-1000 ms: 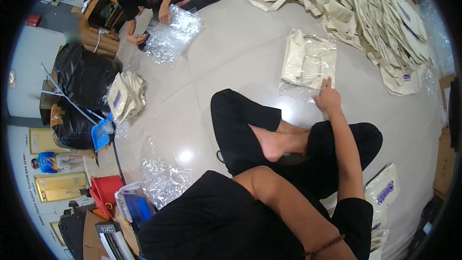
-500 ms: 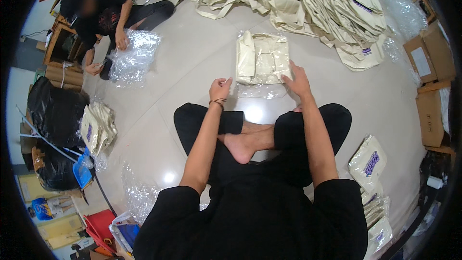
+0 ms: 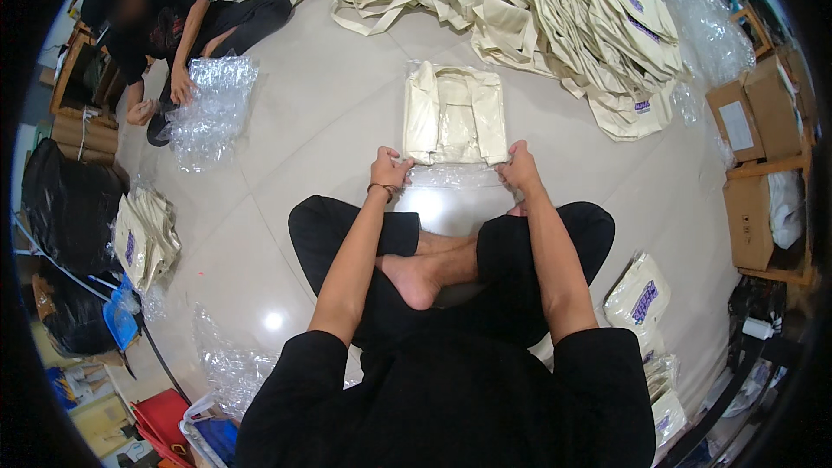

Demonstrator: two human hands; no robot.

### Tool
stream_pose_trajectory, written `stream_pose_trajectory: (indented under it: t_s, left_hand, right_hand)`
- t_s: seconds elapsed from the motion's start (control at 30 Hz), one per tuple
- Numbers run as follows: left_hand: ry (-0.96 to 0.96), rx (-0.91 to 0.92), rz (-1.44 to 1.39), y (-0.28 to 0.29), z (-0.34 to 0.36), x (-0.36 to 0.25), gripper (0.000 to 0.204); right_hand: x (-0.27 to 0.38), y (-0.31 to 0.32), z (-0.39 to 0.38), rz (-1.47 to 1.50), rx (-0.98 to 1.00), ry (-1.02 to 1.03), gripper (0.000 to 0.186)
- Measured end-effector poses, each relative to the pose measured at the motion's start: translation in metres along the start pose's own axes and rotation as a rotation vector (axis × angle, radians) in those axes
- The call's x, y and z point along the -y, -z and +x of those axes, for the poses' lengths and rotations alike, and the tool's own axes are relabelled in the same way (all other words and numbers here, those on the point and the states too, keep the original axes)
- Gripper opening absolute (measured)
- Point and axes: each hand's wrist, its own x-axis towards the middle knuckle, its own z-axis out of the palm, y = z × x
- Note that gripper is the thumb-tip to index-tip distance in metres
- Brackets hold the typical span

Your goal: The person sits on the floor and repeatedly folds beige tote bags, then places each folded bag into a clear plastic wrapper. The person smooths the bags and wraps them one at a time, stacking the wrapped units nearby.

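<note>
A folded cream cloth bag (image 3: 457,117) lies on the floor in front of my crossed legs, inside a clear plastic sleeve (image 3: 451,177) whose loose end sticks out toward me. My left hand (image 3: 393,168) pinches the sleeve at the near left corner of the bag. At the near right corner my right hand (image 3: 520,166) has its fingers closed on the same sleeve. The bag lies flat, its sides and handles folded inward.
A big heap of cream bags (image 3: 555,26) spreads beyond. At far left a seated person handles plastic sleeves (image 3: 212,108). Packed bags (image 3: 640,296) lie near right, more bags (image 3: 147,238) at left by black sacks (image 3: 74,208). Cardboard boxes (image 3: 750,217) stand at right; loose plastic (image 3: 230,364) lies near left.
My left hand has moved in to the near left corner of the sleeve. My right hand has slid from the bag's right side to the near right corner. The whole view has shifted slightly.
</note>
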Motion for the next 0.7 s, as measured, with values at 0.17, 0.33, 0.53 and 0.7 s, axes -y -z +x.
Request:
stream_pose_trajectory:
  t_s: [0.17,0.33,0.53,0.7]
  left_hand:
    - [-0.285,0.029,0.037,0.003,0.0,0.004,0.019]
    - [-0.465,0.2,0.109,0.02,0.002,0.007,0.034]
    - [-0.824,0.263,0.337,0.037,-0.012,0.007,0.039]
    - [-1.083,0.18,0.74,0.031,0.002,0.003,0.032]
  right_hand:
    - [0.007,0.019,-0.009,0.286,0.18,-0.147,0.026]
    - [0.013,0.038,-0.013,0.408,0.32,-0.103,0.021]
    - [0.015,0.046,-0.026,0.157,0.383,0.1,0.049]
    - [0.024,0.044,-0.031,-0.41,0.156,0.335,0.035]
